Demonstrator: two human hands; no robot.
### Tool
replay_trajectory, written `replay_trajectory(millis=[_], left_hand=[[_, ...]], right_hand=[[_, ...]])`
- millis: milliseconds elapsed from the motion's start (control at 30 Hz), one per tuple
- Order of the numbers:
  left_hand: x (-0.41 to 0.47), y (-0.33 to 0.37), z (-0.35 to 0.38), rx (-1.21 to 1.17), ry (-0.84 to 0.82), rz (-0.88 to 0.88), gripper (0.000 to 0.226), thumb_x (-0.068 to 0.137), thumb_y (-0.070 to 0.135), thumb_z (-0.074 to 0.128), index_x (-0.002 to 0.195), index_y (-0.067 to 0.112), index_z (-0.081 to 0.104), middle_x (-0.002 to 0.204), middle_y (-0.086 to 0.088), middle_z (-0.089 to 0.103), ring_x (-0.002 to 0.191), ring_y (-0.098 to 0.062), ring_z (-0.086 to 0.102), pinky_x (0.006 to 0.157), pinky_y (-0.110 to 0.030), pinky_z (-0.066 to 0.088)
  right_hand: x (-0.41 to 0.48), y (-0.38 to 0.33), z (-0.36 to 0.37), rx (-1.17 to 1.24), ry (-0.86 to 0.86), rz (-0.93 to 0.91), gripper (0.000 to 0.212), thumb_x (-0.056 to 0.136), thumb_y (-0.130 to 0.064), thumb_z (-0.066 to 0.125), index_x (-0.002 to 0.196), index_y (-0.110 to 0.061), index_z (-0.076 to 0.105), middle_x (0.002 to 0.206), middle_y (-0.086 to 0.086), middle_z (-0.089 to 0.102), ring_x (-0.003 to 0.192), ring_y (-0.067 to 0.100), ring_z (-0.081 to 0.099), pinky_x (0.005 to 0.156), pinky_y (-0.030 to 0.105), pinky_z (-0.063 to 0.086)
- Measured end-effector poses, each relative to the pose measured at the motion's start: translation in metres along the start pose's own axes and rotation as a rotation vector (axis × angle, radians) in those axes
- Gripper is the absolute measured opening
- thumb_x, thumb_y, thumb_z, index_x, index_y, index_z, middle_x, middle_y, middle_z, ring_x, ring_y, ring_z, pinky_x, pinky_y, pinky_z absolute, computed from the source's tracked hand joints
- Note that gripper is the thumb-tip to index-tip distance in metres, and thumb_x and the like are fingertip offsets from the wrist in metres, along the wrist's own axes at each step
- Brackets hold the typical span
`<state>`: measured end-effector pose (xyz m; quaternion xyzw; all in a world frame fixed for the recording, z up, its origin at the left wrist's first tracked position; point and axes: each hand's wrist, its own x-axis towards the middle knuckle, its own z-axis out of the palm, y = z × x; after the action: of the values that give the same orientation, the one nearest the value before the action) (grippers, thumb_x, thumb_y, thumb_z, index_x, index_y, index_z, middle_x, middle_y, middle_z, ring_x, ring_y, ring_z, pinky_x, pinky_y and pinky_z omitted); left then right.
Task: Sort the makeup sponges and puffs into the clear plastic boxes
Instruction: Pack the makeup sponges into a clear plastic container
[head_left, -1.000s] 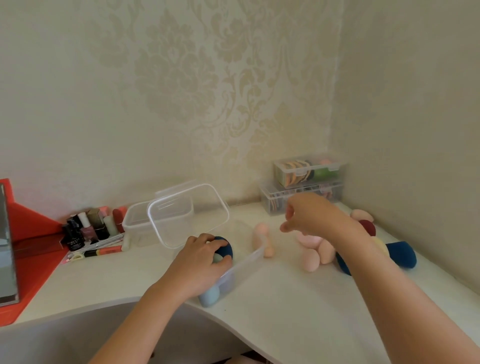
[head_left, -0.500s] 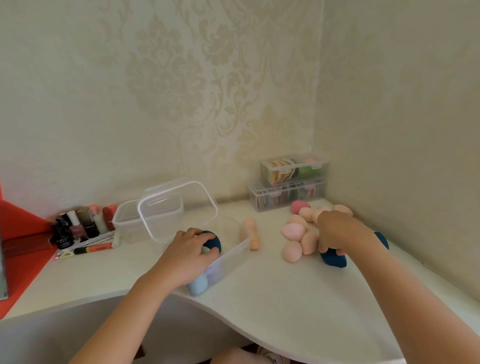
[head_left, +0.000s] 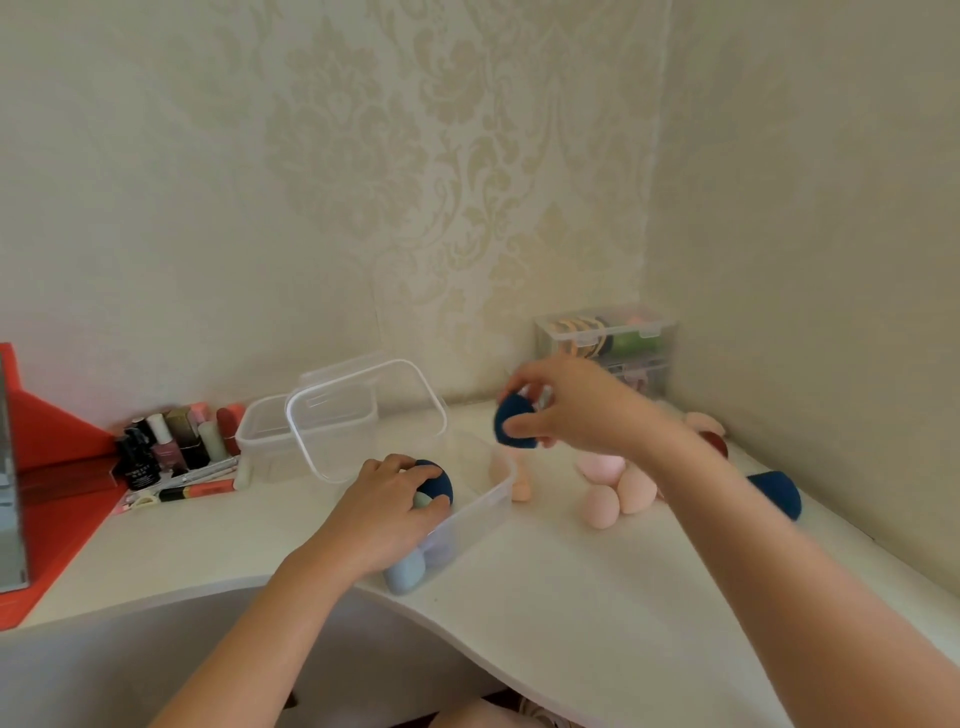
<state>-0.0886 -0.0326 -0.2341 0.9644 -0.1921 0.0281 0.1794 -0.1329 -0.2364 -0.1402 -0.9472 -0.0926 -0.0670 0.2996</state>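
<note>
A navy sponge is pinched in the right hand's curled fingers, near the open clear box. A second navy sponge is gripped inside it by the left hand's curled fingers. Pink sponges below the right fingers are left unsorted, so much is judged undone.

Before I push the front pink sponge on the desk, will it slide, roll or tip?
Probably rolls: the front pink sponge is egg-shaped and lies on a smooth white desk. Likely very light, since the right hand holds a similar dark blue sponge with fingertips alone. It seems to touch a neighbouring pink sponge, so a push may shift both.
</note>
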Motion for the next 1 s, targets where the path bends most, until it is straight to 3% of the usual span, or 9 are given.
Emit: replay_trajectory(millis=[100, 200, 400, 500, 600, 667, 767, 867, 1000], left_hand=[[0.0, -0.001, 0.0, 0.016, -0.001, 0.006, 0.047, 0.092, 0.042, 0.041, 0.137, 0.032, 0.042, 0.141, 0.01, 0.037, 0.123, -0.015, 0.031, 0.099, -0.026, 0.032], [0.0, -0.002, 0.001, 0.008, 0.01, 0.021, 0.043, 0.091, 0.044, 0.042, 0.133, 0.035, 0.046, 0.138, 0.012, 0.037, 0.121, -0.013, 0.032, 0.097, -0.025, 0.033], [0.003, -0.003, 0.005, 0.045, 0.032, 0.014, 0.042, 0.091, 0.049, 0.039, 0.131, 0.037, 0.047, 0.141, 0.013, 0.035, 0.124, -0.013, 0.03, 0.097, -0.026, 0.033], [0.005, -0.003, 0.006, 0.064, 0.025, 0.015, 0.042, 0.093, 0.049, 0.038, 0.133, 0.038, 0.044, 0.147, 0.012, 0.029, 0.131, -0.012, 0.025, 0.101, -0.026, 0.031], [0.005, -0.002, 0.005, 0.059, 0.02, 0.041, 0.042, 0.093, 0.051, 0.038, 0.134, 0.04, 0.042, 0.153, 0.013, 0.021, 0.138, -0.009, 0.019, 0.105, -0.027, 0.027], [0.003, -0.001, 0.003, 0.021, 0.032, 0.066, 0.043, 0.093, 0.048, 0.041, 0.135, 0.039, 0.04, 0.153, 0.017, 0.019, 0.139, -0.005, 0.018, 0.105, -0.025, 0.026], [-0.001, -0.002, 0.0, -0.074, 0.07, 0.078, 0.044, 0.089, 0.043, 0.05, 0.132, 0.038, 0.039, 0.141, 0.019, 0.038, 0.127, -0.004, 0.037, 0.093, -0.02, 0.033], [-0.003, -0.002, -0.001, -0.12, 0.06, 0.082, 0.036, 0.087, 0.041, 0.052, 0.122, 0.043, 0.042, 0.12, 0.022, 0.052, 0.102, -0.004, 0.051, 0.079, -0.022, 0.039], [-0.001, -0.004, -0.002, -0.122, 0.017, 0.117, 0.042, 0.09, 0.04, 0.049, 0.129, 0.05, 0.038, 0.125, 0.03, 0.046, 0.113, 0.0, 0.045, 0.09, -0.024, 0.04]], right_hand=[[0.02, -0.009, 0.03, 0.058, -0.082, -0.021, 0.02, 0.081, -0.019, 0.069, 0.1, -0.017, 0.062, 0.101, -0.002, 0.066, 0.06, 0.01, 0.061, 0.056, 0.02, 0.05], [0.036, -0.01, 0.057, -0.049, -0.14, -0.003, 0.028, 0.079, -0.029, 0.073, 0.098, -0.012, 0.065, 0.101, 0.004, 0.068, 0.076, 0.014, 0.06, 0.069, 0.027, 0.05], [0.047, -0.004, 0.087, -0.184, -0.169, 0.078, 0.028, 0.077, -0.028, 0.072, 0.093, -0.006, 0.069, 0.097, 0.01, 0.067, 0.089, 0.027, 0.064, 0.068, 0.031, 0.046], [0.052, -0.002, 0.095, -0.246, -0.151, 0.096, 0.017, 0.078, -0.025, 0.068, 0.076, -0.009, 0.063, 0.079, 0.005, 0.062, 0.077, 0.023, 0.061, 0.066, 0.029, 0.044], [0.052, -0.004, 0.098, -0.28, -0.165, 0.068, 0.033, 0.081, -0.014, 0.062, 0.056, -0.011, 0.041, 0.056, 0.003, 0.04, 0.053, 0.019, 0.038, 0.046, 0.022, 0.027], [0.051, 0.001, 0.097, -0.205, -0.181, 0.071, 0.033, 0.08, -0.017, 0.063, 0.053, -0.012, 0.044, 0.053, 0.003, 0.04, 0.053, 0.019, 0.036, 0.046, 0.023, 0.025], [0.047, 0.011, 0.089, -0.032, -0.2, 0.05, 0.004, 0.079, -0.022, 0.067, 0.078, -0.018, 0.066, 0.07, 0.001, 0.06, 0.064, 0.018, 0.055, 0.055, 0.023, 0.036], [0.046, 0.021, 0.083, 0.224, -0.192, 0.112, 0.023, 0.081, -0.013, 0.069, 0.098, -0.018, 0.054, 0.097, 0.003, 0.069, 0.072, 0.013, 0.066, 0.046, 0.015, 0.039], [0.045, 0.021, 0.083, 0.241, -0.171, 0.106, 0.025, 0.08, -0.008, 0.07, 0.095, -0.016, 0.051, 0.095, 0.007, 0.069, 0.062, 0.01, 0.065, 0.036, 0.008, 0.035]])
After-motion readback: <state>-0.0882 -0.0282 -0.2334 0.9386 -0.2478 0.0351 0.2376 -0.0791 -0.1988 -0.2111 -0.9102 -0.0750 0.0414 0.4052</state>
